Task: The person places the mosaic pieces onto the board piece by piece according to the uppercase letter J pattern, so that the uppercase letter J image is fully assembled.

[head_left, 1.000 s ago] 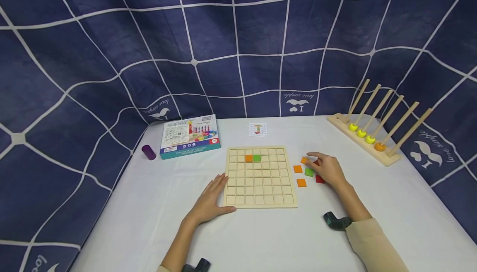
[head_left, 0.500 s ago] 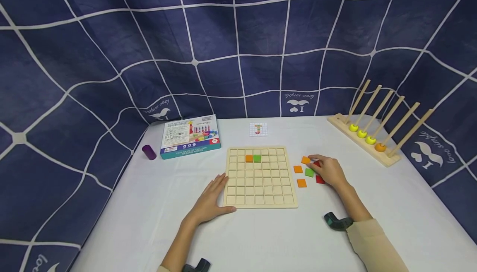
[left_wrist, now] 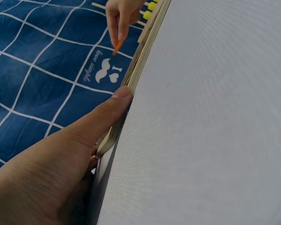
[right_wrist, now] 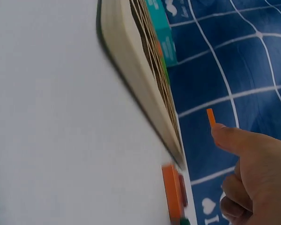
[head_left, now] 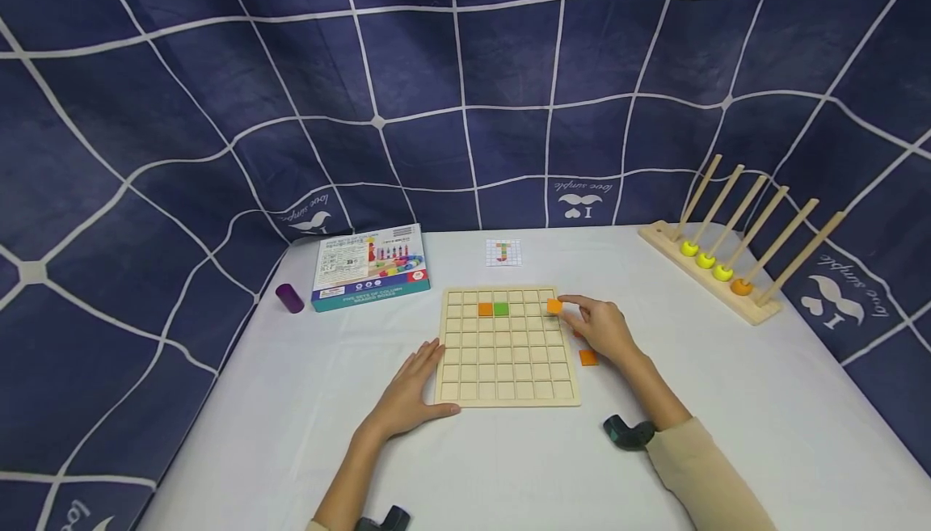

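A wooden grid board [head_left: 486, 369] lies on the table, with an orange tile [head_left: 485, 309] and a green tile [head_left: 501, 309] side by side in its second row. My right hand [head_left: 605, 332] pinches another orange tile [head_left: 554, 305] between thumb and fingertips, over the board's upper right part. That held tile [right_wrist: 210, 117] stands out edge-on from the thumb in the right wrist view. My left hand [head_left: 407, 395] rests at the board's left side, fingers extended along the edge. In the left wrist view, the thumb [left_wrist: 105, 112] touches the board's front side.
A loose orange tile [head_left: 588, 358] lies right of the board; other tiles there are mostly hidden by my right hand. Behind stand a small pattern card [head_left: 504, 253], a box [head_left: 372, 267] and a purple cylinder [head_left: 289, 298]. A peg stand with beads [head_left: 709, 271] is back right.
My right hand has picked up an orange tile from the loose ones and carried it left to over the board. The left hand has stayed in place.
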Motion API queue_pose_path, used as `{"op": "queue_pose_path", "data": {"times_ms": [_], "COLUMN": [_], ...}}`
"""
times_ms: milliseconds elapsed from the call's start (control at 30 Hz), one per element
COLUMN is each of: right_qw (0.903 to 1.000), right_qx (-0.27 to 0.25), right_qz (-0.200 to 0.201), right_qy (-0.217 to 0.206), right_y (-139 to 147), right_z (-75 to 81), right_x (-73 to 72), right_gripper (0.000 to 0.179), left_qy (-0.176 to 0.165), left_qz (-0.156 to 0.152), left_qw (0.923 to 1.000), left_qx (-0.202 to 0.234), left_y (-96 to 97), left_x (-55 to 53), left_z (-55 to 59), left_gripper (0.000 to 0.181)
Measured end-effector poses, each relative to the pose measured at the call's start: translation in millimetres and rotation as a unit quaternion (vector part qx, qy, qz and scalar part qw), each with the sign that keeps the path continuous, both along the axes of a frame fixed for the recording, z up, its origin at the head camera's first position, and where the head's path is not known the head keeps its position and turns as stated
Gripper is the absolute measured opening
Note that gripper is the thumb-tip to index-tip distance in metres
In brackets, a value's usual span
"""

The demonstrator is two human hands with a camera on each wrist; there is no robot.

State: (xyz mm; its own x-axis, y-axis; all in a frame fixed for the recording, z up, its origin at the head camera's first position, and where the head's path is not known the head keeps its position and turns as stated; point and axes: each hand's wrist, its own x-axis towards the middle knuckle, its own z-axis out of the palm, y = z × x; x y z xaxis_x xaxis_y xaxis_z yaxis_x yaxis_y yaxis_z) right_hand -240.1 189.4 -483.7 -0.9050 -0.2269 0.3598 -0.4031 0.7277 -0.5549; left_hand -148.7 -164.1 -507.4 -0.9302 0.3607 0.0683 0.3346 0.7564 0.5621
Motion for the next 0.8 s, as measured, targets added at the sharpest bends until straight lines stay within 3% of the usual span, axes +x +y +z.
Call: {"op": "queue_pose_path", "data": {"times_ms": [433,800], "right_qw": [0.9986,0.9974], "right_qx": [-0.016,-0.002], "right_qz": [0.038,0.041], "right_qy": [-0.033,-0.059], "right_y": [-45,-56], "right_z": [-9.4,-15.1], "right_x": [-17.4,-26.6], "right_gripper": [0.032,0.031], "left_qy": [0.004,-0.002], "left_qz": [-0.003,-0.001], "left_qw": [1.0000,1.0000], "left_qx": [0.001,0.001], "left_y": [-0.4,0.4], "left_x": [-0.3,0.6], "left_z": [-1.0,1.3], "left_gripper": [0.103,0.103]}}
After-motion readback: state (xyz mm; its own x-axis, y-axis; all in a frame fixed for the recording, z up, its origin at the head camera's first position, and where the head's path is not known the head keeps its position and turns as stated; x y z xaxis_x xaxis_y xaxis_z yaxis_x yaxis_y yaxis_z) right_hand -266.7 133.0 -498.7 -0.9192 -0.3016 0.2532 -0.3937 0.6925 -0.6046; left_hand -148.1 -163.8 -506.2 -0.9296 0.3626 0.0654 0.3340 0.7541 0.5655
